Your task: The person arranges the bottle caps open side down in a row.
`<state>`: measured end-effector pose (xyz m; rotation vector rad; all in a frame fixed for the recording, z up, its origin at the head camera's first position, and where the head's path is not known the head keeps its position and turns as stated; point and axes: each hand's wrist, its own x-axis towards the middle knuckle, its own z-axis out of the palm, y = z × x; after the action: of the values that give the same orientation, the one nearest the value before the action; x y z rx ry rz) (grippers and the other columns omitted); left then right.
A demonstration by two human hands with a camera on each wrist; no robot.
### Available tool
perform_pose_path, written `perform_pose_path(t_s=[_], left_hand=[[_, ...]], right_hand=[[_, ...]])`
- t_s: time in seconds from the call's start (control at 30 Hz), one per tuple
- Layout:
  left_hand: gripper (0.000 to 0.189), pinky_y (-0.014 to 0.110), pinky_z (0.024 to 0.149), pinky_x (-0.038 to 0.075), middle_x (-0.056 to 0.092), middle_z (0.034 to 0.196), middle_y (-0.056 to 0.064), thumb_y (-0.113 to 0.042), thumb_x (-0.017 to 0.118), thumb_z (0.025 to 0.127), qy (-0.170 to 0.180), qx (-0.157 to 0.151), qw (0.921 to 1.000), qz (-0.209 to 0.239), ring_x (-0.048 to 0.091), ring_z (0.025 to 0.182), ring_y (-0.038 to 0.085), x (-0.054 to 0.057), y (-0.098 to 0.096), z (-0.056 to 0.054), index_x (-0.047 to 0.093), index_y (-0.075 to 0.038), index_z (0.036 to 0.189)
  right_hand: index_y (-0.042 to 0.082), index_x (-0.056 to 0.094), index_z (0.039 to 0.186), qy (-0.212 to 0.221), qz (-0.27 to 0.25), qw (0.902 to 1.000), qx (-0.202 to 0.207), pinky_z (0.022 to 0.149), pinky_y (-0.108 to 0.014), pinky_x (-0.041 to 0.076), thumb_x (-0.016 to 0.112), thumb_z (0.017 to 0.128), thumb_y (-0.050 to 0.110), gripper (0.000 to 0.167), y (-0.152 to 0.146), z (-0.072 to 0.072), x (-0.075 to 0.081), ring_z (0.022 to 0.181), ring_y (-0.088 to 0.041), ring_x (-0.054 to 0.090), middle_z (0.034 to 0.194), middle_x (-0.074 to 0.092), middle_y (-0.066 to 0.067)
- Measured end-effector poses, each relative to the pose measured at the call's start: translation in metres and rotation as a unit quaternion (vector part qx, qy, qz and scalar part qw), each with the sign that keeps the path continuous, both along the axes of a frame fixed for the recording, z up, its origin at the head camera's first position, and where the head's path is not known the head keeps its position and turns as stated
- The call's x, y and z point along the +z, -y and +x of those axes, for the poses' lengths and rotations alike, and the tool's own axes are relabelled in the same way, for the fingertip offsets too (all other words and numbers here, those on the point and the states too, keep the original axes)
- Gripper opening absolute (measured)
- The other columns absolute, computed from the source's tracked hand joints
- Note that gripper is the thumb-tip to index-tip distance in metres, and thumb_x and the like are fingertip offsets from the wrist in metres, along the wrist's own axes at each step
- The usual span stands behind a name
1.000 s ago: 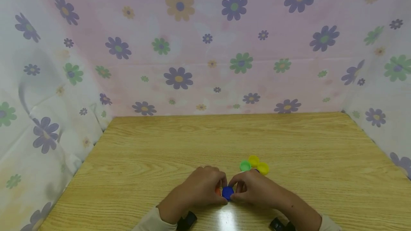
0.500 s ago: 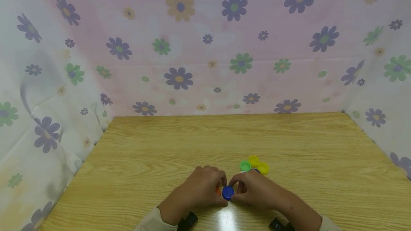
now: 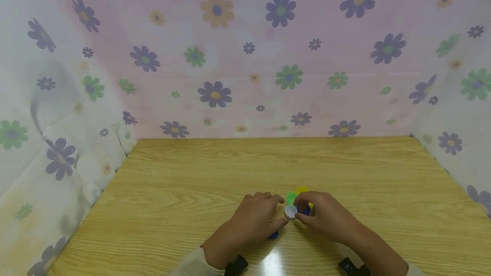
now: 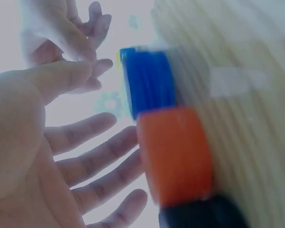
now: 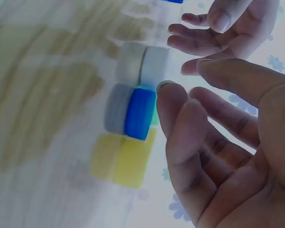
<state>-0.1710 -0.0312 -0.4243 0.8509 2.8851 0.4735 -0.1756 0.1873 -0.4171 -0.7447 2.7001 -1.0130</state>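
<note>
Showing pale sleeves at the bottom edge, and wearing black gear near both wrists. Sheltering a blue cap partly beneath the left hand; in the left wrist view, seeing an orange cap just beside it, while finding the orange one hidden from the head camera. Noticing also a dark object there, too cropped for naming. Holding the left hand loose and unclenched over these, spreading straight fingers and grasping nothing, though not telling for certain about any contact between fingertips and orange. Hovering with the right hand opposite, bending finger and thumb apart beside a white cap, gripping nothing plainly, and being unable to tell about a touch. Seeing the white cap resting on the counter between both hands. Finding a second blue cap just right of the white, partly behind the right fingers, and a yellow cap next along the row. Spotting a green cap slightly farther back, then another yellow one. Ending beyond the counter at pink-and-white flowered cloth.
</note>
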Motion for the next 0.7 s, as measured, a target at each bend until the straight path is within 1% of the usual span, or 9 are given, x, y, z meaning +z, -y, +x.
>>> perform_pose_path(t_s=[0.1,0.2,0.3,0.43,0.5,0.7], left_hand=[[0.047,0.047,0.094,0.052,0.068,0.123,-0.004,-0.052,0.059,0.097,-0.005,-0.004,0.9999,-0.016,0.063,0.115,0.019,-0.002,-0.006,0.001,0.062,-0.021,0.133],[0.048,0.044,0.094,0.051,0.067,0.123,-0.003,-0.052,0.059,0.097,-0.003,0.000,0.9996,-0.026,0.062,0.114,0.017,-0.004,-0.008,0.002,0.060,-0.022,0.135],[0.048,0.044,0.096,0.051,0.066,0.123,-0.002,-0.050,0.059,0.098,0.001,0.003,0.9997,-0.023,0.060,0.115,0.017,-0.005,-0.008,0.004,0.060,-0.021,0.136],[0.045,0.043,0.095,0.051,0.065,0.119,-0.003,-0.047,0.060,0.098,0.004,0.002,0.9999,-0.012,0.058,0.111,0.015,-0.005,-0.007,0.005,0.061,-0.021,0.135],[0.042,0.041,0.092,0.051,0.064,0.116,-0.004,-0.046,0.061,0.098,0.003,0.000,1.0000,-0.008,0.058,0.107,0.013,-0.005,-0.006,0.005,0.063,-0.022,0.132],[0.039,0.037,0.089,0.050,0.063,0.113,-0.006,-0.044,0.063,0.097,-0.005,-0.004,0.9999,-0.008,0.056,0.104,0.011,-0.008,-0.006,0.005,0.066,-0.022,0.129]], right_hand=[[0.007,0.071,0.106,-0.006,0.011,0.9999,0.001,0.058,-0.020,0.048,0.077,0.088,0.016,0.021,0.000,-0.002,-0.005,0.067,0.000,0.052,0.081,0.062,0.011],[0.006,0.071,0.110,-0.010,0.026,0.9996,0.006,0.058,-0.020,0.047,0.078,0.087,0.016,0.026,0.000,-0.004,-0.009,0.065,0.001,0.051,0.077,0.061,0.012],[0.008,0.071,0.111,-0.011,0.035,0.9993,0.004,0.057,-0.020,0.045,0.078,0.087,0.016,0.027,0.000,-0.004,-0.013,0.064,0.002,0.050,0.075,0.060,0.013],[0.010,0.072,0.109,-0.014,0.038,0.9992,-0.001,0.056,-0.020,0.044,0.079,0.086,0.017,0.025,0.001,-0.004,-0.013,0.063,0.001,0.048,0.074,0.059,0.013],[0.010,0.072,0.108,-0.014,0.041,0.9990,-0.005,0.056,-0.020,0.044,0.079,0.085,0.017,0.025,0.002,-0.004,-0.012,0.063,0.000,0.048,0.075,0.059,0.012],[0.010,0.073,0.104,-0.021,0.051,0.9983,-0.017,0.058,-0.019,0.043,0.081,0.083,0.016,0.024,0.003,-0.003,-0.013,0.065,0.001,0.048,0.075,0.057,0.012]])
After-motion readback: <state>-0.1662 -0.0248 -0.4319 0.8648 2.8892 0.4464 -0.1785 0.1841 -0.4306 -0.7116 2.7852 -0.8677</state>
